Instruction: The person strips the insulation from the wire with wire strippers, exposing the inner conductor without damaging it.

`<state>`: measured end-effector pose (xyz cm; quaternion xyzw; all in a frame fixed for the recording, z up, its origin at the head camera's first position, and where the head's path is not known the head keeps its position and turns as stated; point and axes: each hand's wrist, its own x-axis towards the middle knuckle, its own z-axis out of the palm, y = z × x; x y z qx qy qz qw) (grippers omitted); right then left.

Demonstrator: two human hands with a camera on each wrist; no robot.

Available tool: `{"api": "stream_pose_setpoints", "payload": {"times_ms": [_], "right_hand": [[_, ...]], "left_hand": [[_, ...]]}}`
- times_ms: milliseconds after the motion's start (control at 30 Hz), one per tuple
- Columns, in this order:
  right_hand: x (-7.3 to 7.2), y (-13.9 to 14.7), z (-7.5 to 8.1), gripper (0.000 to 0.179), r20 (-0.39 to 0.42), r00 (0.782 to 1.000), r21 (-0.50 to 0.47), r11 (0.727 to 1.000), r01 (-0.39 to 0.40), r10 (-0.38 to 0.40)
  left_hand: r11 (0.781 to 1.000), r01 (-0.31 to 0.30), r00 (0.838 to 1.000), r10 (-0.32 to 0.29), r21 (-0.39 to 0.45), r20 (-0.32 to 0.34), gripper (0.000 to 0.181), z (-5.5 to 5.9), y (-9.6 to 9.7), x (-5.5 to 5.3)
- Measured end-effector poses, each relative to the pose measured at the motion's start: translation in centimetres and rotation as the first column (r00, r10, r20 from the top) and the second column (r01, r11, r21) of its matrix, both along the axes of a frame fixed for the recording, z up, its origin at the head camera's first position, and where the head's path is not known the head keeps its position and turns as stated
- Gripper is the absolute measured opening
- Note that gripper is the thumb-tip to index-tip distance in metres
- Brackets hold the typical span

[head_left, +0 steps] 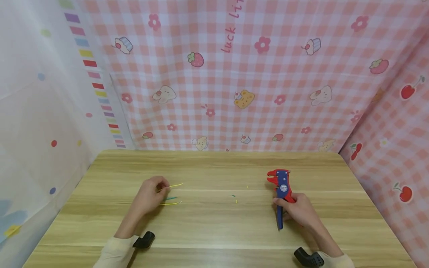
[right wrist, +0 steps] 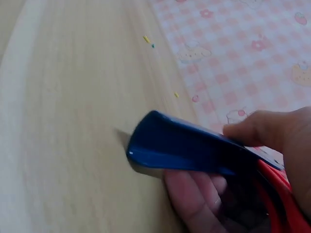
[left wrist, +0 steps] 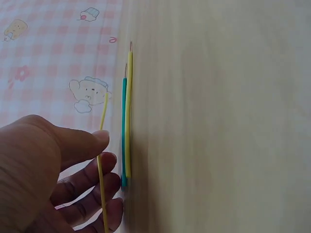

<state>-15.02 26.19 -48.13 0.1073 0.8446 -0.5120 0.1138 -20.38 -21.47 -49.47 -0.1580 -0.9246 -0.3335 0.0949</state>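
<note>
Between thumb and fingers, my left hand (head_left: 153,193) pinches a thin yellow wire (left wrist: 103,114), whose free end points to the right in the head view. Beside that hand lie a green wire (left wrist: 124,131) and a second yellow wire (left wrist: 129,111), side by side on the table, each with a bare metal strand at its tip. On the right, my right hand (head_left: 299,209) grips a red and blue wire stripper (head_left: 283,182) with its red jaws apart and pointing left. In the right wrist view, the blue handle (right wrist: 184,145) stands between thumb and fingers.
Small cut pieces lie mid-table: a green scrap (head_left: 233,195), a yellow scrap (head_left: 236,201) and another yellow bit (head_left: 247,187). The wooden table (head_left: 207,230) meets a pink checked curtain (head_left: 218,82) at its back edge; more patterned cloth hangs at both sides.
</note>
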Motion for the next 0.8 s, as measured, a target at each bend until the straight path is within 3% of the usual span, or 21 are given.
{"api": "stream_pose_setpoints", "payload": {"times_ms": [133, 400, 500, 633, 800], "right_hand": [[-0.1, 0.7, 0.0, 0.036, -0.017, 1.0, 0.066, 0.998, 0.002, -0.001], [-0.1, 1.5, -0.2, 0.038, -0.045, 0.998, 0.166, 0.985, 0.054, -0.047], [-0.1, 1.6, -0.1, 0.045, -0.098, 0.993, 0.283, 0.954, 0.096, -0.071], [0.2, 1.3, 0.0, 0.058, -0.195, 0.976, 0.42, 0.892, 0.168, -0.092], [0.6, 0.9, -0.2, 0.059, -0.264, 0.956, 0.46, 0.855, 0.239, -0.126]], "left_hand": [[1.0, -0.01, 1.0, 0.009, -0.027, -0.008, 0.01, 0.0, -0.5, 0.2], [0.998, 0.018, 0.996, -0.012, -0.065, 0.087, 0.008, 0.2, -1.2, 0.1], [0.998, 0.015, 0.995, -0.008, -0.064, 0.102, 0.009, 0.0, -1.3, -0.1], [0.999, 0.01, 0.993, -0.003, -0.054, 0.119, 0.01, -0.3, -1.6, -0.2], [0.999, 0.012, 0.991, -0.005, -0.049, 0.132, 0.009, -0.4, -1.8, -0.2]]}}
